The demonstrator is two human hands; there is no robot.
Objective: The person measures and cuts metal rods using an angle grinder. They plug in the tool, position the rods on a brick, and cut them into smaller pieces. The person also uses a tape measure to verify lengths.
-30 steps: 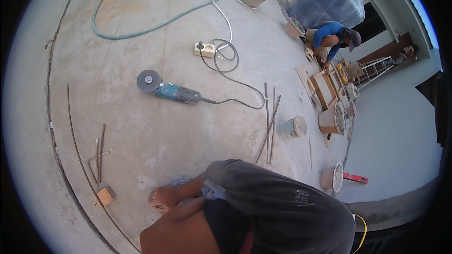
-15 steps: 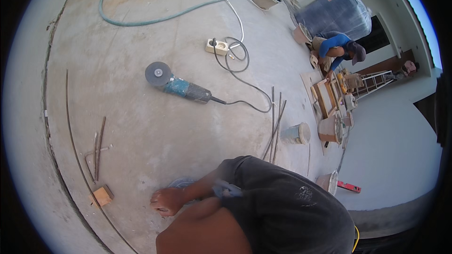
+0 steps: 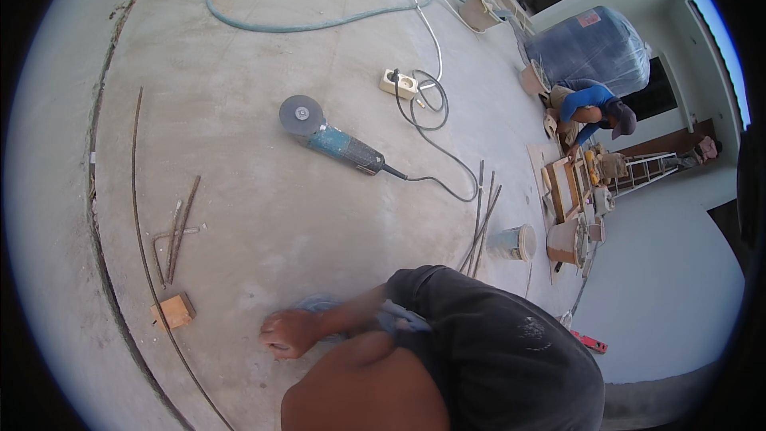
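Note:
My right hand (image 3: pixel 289 334) is low over the concrete floor, its fingers curled closed. What they hold, if anything, is hidden. A bluish, see-through-looking thing (image 3: pixel 317 303) shows behind the wrist, too blurred to name, and a pale blue-grey cloth-like piece (image 3: pixel 401 319) lies by the forearm. Dark clothing (image 3: pixel 503 351) with white smears and bare skin (image 3: pixel 367 387) fill the bottom of the head view. My left hand does not show. Nearest on the floor is an orange-brown block (image 3: pixel 177 312), left of the hand, with a long thin rod across it.
Farther off lies an angle grinder (image 3: pixel 335 140), its cord running to a white socket block (image 3: pixel 397 83). Rods (image 3: pixel 485 223) and a bucket (image 3: pixel 511 243) stand right. Bent rod pieces (image 3: pixel 179 235) lie left. A co-worker (image 3: pixel 586 108) crouches by wooden frames; a hose (image 3: pixel 311 26) curves behind.
The whole view has shifted, so the grinder, rods and hose sit farther right and the far floor items higher. My right hand stays low and closed beside the bluish thing.

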